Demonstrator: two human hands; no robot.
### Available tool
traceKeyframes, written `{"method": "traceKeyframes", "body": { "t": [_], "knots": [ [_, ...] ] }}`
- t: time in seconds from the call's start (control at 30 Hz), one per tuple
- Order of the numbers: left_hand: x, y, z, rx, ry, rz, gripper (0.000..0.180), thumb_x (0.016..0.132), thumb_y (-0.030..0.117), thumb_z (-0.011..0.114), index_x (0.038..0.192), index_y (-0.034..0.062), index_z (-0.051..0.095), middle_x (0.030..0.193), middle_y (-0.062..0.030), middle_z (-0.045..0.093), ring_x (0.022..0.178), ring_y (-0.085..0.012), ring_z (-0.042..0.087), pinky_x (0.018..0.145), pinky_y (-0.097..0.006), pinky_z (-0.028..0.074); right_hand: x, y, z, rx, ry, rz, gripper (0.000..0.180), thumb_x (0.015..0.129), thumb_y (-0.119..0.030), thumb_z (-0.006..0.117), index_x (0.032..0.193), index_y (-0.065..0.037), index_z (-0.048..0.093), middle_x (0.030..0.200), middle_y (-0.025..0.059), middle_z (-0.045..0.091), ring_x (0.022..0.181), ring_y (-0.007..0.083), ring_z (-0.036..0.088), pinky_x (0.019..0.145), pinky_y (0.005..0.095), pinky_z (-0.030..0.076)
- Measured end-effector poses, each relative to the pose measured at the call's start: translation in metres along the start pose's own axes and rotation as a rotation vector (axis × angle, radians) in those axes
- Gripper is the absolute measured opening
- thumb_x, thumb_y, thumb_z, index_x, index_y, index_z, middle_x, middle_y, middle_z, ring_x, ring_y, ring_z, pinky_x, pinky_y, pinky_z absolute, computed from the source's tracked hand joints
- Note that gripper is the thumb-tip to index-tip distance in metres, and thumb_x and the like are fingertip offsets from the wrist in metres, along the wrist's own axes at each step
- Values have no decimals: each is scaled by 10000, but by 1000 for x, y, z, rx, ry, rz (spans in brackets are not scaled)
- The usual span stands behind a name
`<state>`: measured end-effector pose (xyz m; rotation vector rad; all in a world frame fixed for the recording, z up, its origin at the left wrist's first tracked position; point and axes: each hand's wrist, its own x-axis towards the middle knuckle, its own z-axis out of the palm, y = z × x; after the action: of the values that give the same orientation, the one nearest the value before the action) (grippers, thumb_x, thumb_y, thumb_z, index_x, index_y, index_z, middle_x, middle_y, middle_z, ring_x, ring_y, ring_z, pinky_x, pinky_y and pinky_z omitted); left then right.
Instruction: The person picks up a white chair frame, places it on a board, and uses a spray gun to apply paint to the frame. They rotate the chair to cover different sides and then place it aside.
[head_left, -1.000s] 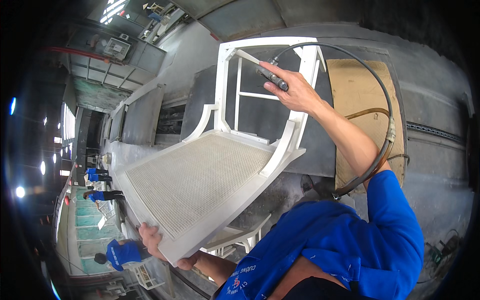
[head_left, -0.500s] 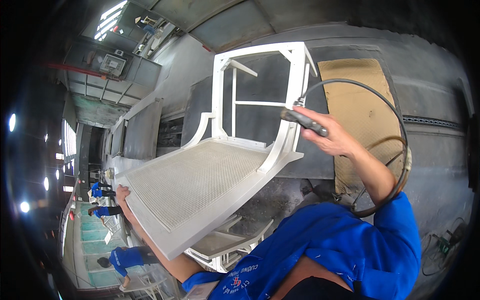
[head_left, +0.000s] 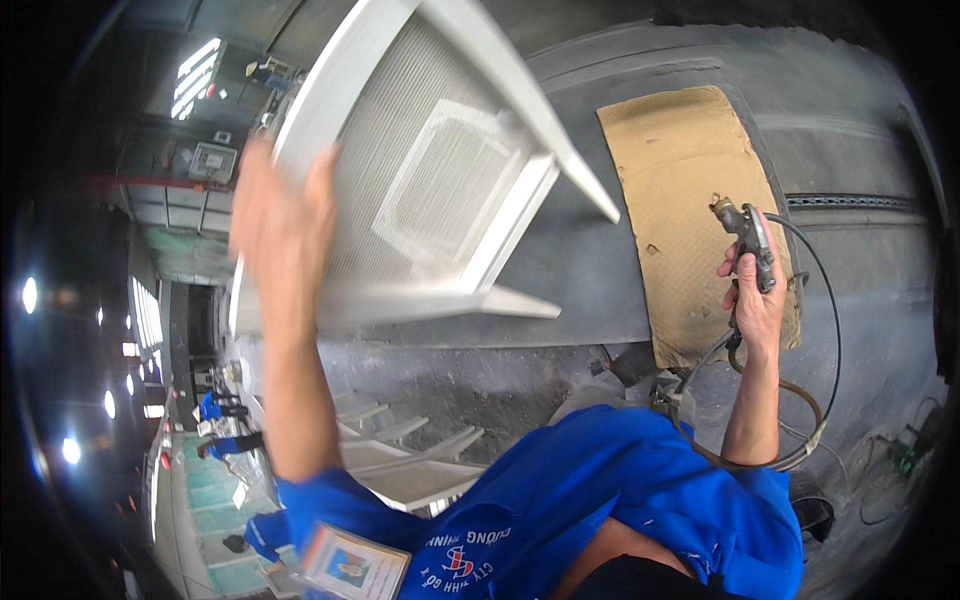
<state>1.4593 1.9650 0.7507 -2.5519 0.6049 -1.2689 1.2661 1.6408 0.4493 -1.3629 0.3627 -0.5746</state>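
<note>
A white chair with a woven-textured panel (head_left: 390, 130) is tilted over at the upper middle, its legs (head_left: 590, 190) pointing to the right. Motion blurs part of its frame. My left hand (head_left: 285, 220), also smeared, straddles the chair's white edge, thumb on one side and fingers on the other. Over to the right, my right hand (head_left: 758, 305) is wrapped round a dark metal spray gun (head_left: 752, 250) with a brass-coloured nozzle, held away from the chair. A black hose (head_left: 832, 300) loops off the gun.
Brown cardboard (head_left: 670, 150) lies on the grey surface beneath the spray gun. More white chair parts (head_left: 410, 465) stand below the tilted chair. Hoses (head_left: 800, 455) loop near my right forearm. People in blue (head_left: 265, 535) work at the far left. A grated slot (head_left: 855, 202) runs along the right.
The chair has been turned and raised, its legs swinging to the right. My left hand has moved up. The spray gun has moved right, away from the chair and over the cardboard.
</note>
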Motion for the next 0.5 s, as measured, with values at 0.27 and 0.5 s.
{"method": "traceKeyframes", "body": {
  "t": [0.27,0.5],
  "knots": [
    [166,33,39,-587,-786,179,463,931,321,675,1283,20,676,1231,-220,702,1182,-309,656,1011,-389,498,-42,-24,22,8,80,-176,740,1019,-446,615,1594,-72,339,1014,75,631,820,93,633,470,181,475],
    [235,95,138,-541,38,1118,277,935,239,506,877,45,694,951,-212,705,955,-419,668,828,-482,531,-111,-62,149,-31,-8,-266,795,983,-477,681,1560,-11,393,1056,147,675,781,118,645,534,231,480]
  ]
}}
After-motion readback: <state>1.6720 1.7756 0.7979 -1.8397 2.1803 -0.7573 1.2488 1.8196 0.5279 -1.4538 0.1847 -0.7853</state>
